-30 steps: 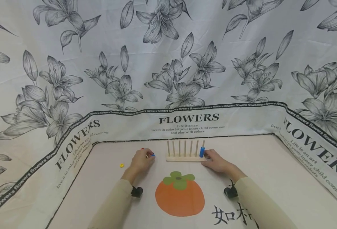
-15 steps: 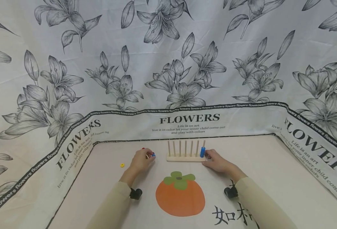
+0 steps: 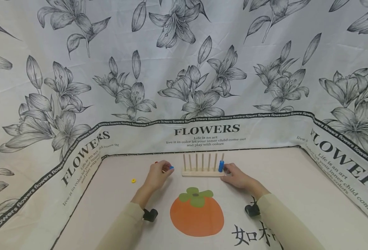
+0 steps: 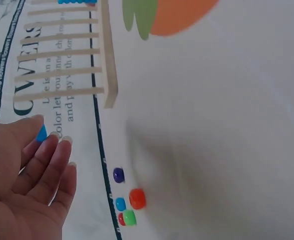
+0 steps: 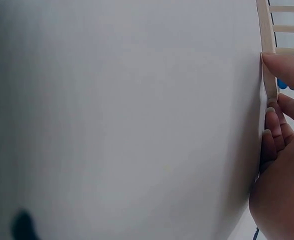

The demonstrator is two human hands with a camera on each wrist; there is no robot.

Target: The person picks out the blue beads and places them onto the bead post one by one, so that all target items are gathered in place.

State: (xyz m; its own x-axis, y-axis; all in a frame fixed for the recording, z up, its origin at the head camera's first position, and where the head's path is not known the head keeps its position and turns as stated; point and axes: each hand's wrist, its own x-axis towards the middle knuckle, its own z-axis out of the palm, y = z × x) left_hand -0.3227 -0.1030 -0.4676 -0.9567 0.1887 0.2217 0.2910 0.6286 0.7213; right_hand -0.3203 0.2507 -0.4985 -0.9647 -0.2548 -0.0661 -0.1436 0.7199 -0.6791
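My left hand (image 3: 156,176) pinches a small blue bead (image 4: 41,133) between thumb and index finger, raised left of a wooden peg rack (image 3: 199,173). The other fingers are loosely bent. Several upright pegs stand in a row along the rack's base. Blue beads (image 3: 221,166) are stacked on the rightmost peg, and the pegs to the left are bare. My right hand (image 3: 237,177) holds the right end of the base, its thumb (image 5: 284,67) on the front side and its index finger behind.
Loose beads lie beyond the left hand: a purple one (image 4: 118,175), an orange-red one (image 4: 137,198), a blue one (image 4: 120,204), a green one (image 4: 129,217) and a red one. A yellow bead (image 3: 133,180) lies farther left. Flower-printed cloth (image 3: 199,137) rises behind.
My left hand has lifted slightly and moved right toward the rack with the blue bead. The right hand and the rack stay in place.
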